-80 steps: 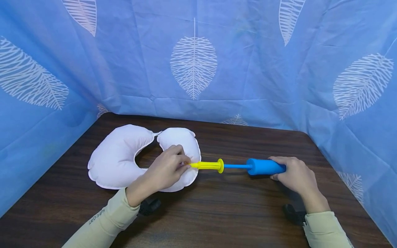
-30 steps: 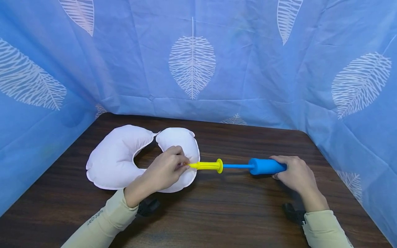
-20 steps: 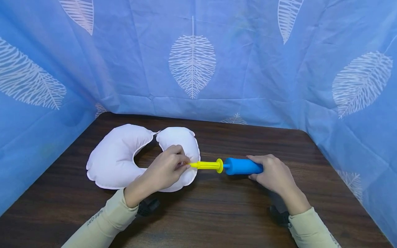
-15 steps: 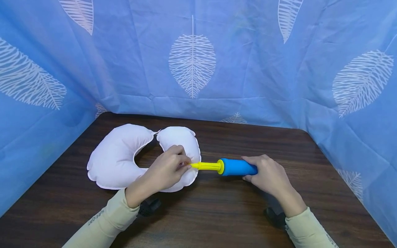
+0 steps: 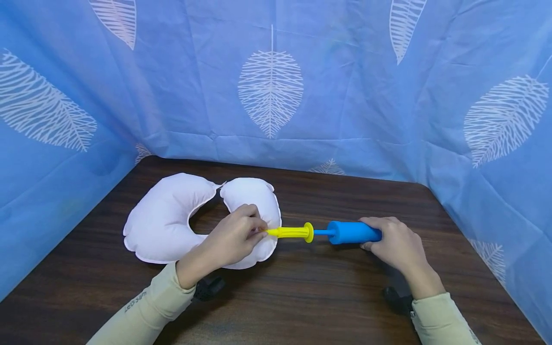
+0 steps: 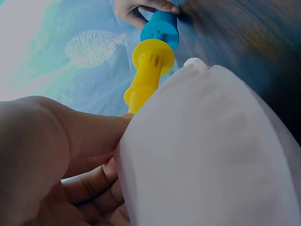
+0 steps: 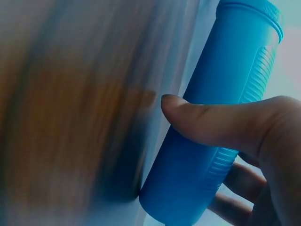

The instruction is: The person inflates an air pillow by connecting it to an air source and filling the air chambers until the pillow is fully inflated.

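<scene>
A pale U-shaped inflatable neck pillow [image 5: 159, 223] lies puffed up on the left of the table. Over its right arm, my left hand [image 5: 233, 235] pinches the tapered tip of a hand pump, whose yellow nozzle end [image 5: 293, 232] points to the pillow. The spot where tip and pillow meet is hidden behind the fingers. My right hand [image 5: 396, 242] grips the pump's blue barrel [image 5: 353, 232], thumb across it in the right wrist view. A short length of blue rod [image 5: 323, 232] shows between the yellow flange and the barrel.
The dark wood table [image 5: 302, 306] runs under everything. Blue cloth [image 5: 345, 86] with white leaf prints hangs behind it and on both sides. A dark wrist camera [image 5: 209, 287] sits under the left wrist, close above the table.
My right hand first pushed the blue barrel left up to the yellow flange, then drew it back right, baring some rod. My left hand and the pillow have stayed in place.
</scene>
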Demonstrator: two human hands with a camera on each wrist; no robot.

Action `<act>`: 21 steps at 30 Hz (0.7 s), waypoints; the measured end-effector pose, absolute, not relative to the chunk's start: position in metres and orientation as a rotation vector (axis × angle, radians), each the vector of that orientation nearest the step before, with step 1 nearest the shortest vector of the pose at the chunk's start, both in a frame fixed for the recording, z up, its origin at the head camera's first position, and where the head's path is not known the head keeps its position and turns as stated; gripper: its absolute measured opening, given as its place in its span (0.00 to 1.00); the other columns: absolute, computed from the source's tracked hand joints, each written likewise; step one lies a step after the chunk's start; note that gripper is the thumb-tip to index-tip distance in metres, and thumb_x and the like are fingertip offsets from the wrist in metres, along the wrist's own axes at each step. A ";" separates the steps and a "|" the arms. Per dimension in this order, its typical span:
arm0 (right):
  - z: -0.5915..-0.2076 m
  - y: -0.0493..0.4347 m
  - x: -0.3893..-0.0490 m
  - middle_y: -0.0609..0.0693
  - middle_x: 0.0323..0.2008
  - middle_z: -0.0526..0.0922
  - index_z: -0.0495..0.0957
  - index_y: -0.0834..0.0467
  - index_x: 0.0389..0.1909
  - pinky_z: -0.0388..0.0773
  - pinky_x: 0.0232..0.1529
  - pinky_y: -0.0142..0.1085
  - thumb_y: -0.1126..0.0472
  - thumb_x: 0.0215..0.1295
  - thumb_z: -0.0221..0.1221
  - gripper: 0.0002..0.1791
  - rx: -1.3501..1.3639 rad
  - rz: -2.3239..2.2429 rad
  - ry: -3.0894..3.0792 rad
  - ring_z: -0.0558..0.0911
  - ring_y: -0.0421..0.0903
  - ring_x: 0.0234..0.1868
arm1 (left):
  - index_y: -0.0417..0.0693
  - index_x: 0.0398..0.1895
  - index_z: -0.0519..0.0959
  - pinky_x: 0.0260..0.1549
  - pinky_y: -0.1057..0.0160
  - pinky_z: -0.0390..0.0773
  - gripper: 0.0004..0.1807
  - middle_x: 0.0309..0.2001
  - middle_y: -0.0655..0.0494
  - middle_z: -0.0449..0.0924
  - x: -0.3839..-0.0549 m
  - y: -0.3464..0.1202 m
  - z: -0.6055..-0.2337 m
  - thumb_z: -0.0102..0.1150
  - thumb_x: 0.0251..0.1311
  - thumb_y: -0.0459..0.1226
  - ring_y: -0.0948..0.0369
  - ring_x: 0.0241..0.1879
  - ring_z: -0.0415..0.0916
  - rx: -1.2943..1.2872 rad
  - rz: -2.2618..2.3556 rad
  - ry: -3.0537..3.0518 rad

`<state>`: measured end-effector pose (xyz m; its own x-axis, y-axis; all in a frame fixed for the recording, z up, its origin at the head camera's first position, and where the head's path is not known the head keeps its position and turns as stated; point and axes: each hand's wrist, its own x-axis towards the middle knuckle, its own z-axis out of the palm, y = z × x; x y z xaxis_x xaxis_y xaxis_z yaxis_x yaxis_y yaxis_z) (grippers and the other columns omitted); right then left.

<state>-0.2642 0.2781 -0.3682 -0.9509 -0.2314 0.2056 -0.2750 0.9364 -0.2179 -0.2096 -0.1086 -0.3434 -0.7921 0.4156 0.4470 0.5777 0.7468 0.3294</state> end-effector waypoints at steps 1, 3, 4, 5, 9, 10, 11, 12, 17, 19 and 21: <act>-0.369 0.286 -0.266 0.70 0.65 0.81 0.82 0.50 0.70 0.80 0.46 0.70 0.55 0.57 0.79 0.37 0.365 0.377 -2.929 0.79 0.73 0.63 | 0.44 0.40 0.93 0.33 0.70 0.78 0.06 0.34 0.56 0.79 -0.210 -0.108 -0.344 0.78 0.60 0.31 0.61 0.36 0.72 -0.768 -0.654 -2.601; -0.369 0.302 -0.269 0.72 0.66 0.80 0.81 0.50 0.71 0.79 0.45 0.71 0.55 0.58 0.79 0.37 0.325 0.402 -2.957 0.78 0.75 0.63 | 0.44 0.41 0.93 0.33 0.69 0.78 0.06 0.34 0.56 0.79 -0.210 -0.107 -0.344 0.78 0.60 0.31 0.61 0.36 0.72 -0.774 -0.654 -2.601; -0.369 0.310 -0.270 0.72 0.66 0.79 0.80 0.50 0.71 0.78 0.45 0.71 0.56 0.58 0.78 0.38 0.307 0.412 -2.969 0.77 0.76 0.63 | 0.44 0.41 0.93 0.33 0.69 0.78 0.06 0.34 0.56 0.79 -0.210 -0.107 -0.344 0.78 0.60 0.31 0.61 0.36 0.72 -0.779 -0.653 -2.599; -0.369 0.317 -0.271 0.73 0.67 0.78 0.80 0.51 0.72 0.78 0.45 0.72 0.56 0.59 0.78 0.38 0.292 0.422 -2.977 0.77 0.77 0.63 | 0.44 0.41 0.93 0.33 0.69 0.78 0.06 0.34 0.56 0.79 -0.210 -0.107 -0.344 0.78 0.60 0.31 0.61 0.36 0.72 -0.782 -0.651 -2.596; -0.369 0.332 -0.272 0.75 0.69 0.76 0.79 0.52 0.73 0.76 0.46 0.73 0.59 0.59 0.77 0.38 0.241 0.455 -2.988 0.75 0.80 0.64 | 0.44 0.40 0.93 0.33 0.69 0.78 0.06 0.34 0.55 0.79 -0.211 -0.107 -0.345 0.78 0.60 0.31 0.61 0.35 0.72 -0.782 -0.651 -2.593; -0.370 0.332 -0.272 0.75 0.69 0.76 0.79 0.53 0.72 0.76 0.47 0.74 0.59 0.59 0.76 0.38 0.241 0.461 -2.984 0.74 0.80 0.65 | 0.44 0.40 0.93 0.33 0.70 0.77 0.07 0.34 0.55 0.79 -0.211 -0.108 -0.345 0.78 0.60 0.31 0.61 0.35 0.71 -0.779 -0.656 -2.595; -0.370 0.331 -0.272 0.75 0.69 0.75 0.79 0.53 0.72 0.75 0.48 0.74 0.60 0.59 0.76 0.38 0.243 0.465 -2.981 0.73 0.80 0.65 | 0.43 0.40 0.93 0.33 0.70 0.77 0.07 0.33 0.55 0.79 -0.212 -0.108 -0.344 0.78 0.59 0.30 0.62 0.35 0.71 -0.770 -0.662 -2.598; -0.370 0.328 -0.272 0.75 0.69 0.76 0.79 0.54 0.72 0.75 0.50 0.75 0.60 0.59 0.76 0.38 0.248 0.470 -2.978 0.73 0.79 0.66 | 0.43 0.40 0.93 0.33 0.70 0.77 0.07 0.33 0.55 0.79 -0.212 -0.108 -0.344 0.78 0.59 0.30 0.62 0.34 0.70 -0.764 -0.671 -2.601; -0.369 0.305 -0.269 0.74 0.66 0.78 0.80 0.58 0.70 0.73 0.55 0.75 0.63 0.59 0.77 0.36 0.340 0.483 -2.942 0.73 0.77 0.66 | 0.41 0.41 0.93 0.32 0.71 0.77 0.09 0.34 0.53 0.80 -0.212 -0.109 -0.343 0.79 0.57 0.28 0.62 0.33 0.69 -0.743 -0.717 -2.605; -0.368 0.291 -0.267 0.72 0.65 0.80 0.81 0.59 0.69 0.74 0.55 0.74 0.62 0.59 0.78 0.35 0.401 0.470 -2.922 0.74 0.75 0.65 | 0.41 0.41 0.93 0.32 0.71 0.77 0.09 0.34 0.53 0.80 -0.212 -0.109 -0.343 0.79 0.57 0.28 0.62 0.33 0.69 -0.749 -0.717 -2.595; -0.367 0.274 -0.264 0.69 0.63 0.83 0.82 0.58 0.68 0.76 0.55 0.72 0.61 0.58 0.79 0.35 0.466 0.448 -2.900 0.77 0.73 0.65 | 0.41 0.41 0.93 0.32 0.70 0.76 0.09 0.34 0.53 0.80 -0.211 -0.108 -0.343 0.79 0.57 0.28 0.62 0.34 0.69 -0.752 -0.710 -2.583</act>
<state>-0.2640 0.2742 -0.3670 -0.9367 -0.2783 0.2123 -0.3294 0.9060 -0.2659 -0.2114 -0.1081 -0.3428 -0.7946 0.3962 0.4600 0.5757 0.7323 0.3638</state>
